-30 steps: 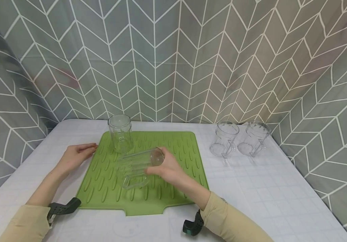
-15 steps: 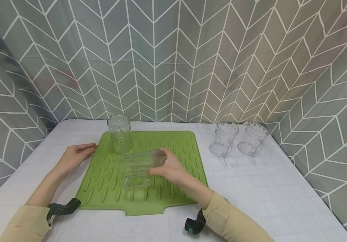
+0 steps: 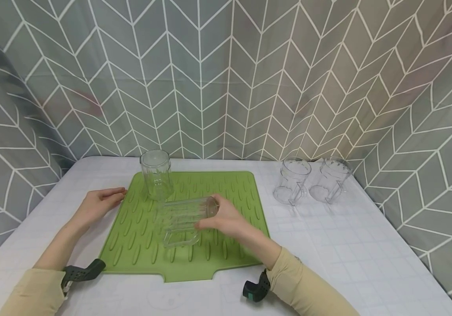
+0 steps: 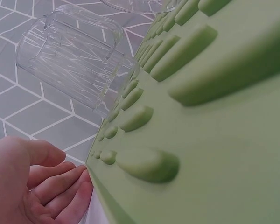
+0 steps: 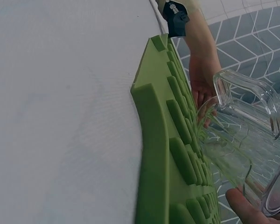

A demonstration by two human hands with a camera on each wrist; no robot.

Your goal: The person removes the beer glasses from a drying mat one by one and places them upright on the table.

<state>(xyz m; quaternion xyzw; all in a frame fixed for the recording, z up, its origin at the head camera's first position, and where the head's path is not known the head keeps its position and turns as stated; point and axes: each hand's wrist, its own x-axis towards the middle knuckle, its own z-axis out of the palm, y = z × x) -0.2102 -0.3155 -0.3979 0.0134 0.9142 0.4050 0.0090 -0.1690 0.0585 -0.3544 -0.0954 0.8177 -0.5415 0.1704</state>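
My right hand (image 3: 229,219) grips a clear mug (image 3: 182,213) by its base end, thumb on the near side. The mug lies tilted nearly sideways over the green ribbed drying mat (image 3: 190,273), its mouth facing left and its handle toward me. In the right wrist view, the handle (image 5: 249,86) and the rim close over the mat's ribs show. My left hand (image 3: 96,205) rests on the table with relaxed fingers, fingertips right at the mat's left edge. Another clear mug (image 3: 156,175) stands at the mat's back left corner, beyond the left hand.
Two more clear mugs stand side by side on the white tablecloth at the right, a nearer-left mug (image 3: 292,181) and a far-right mug (image 3: 329,180). A patterned grey curtain (image 3: 218,79) rises behind the table. Black wrist cameras hang below both sleeves.
My right hand has shifted slightly to the right and down, drawing the tilted mug with it. The left hand and the standing mugs keep their places.
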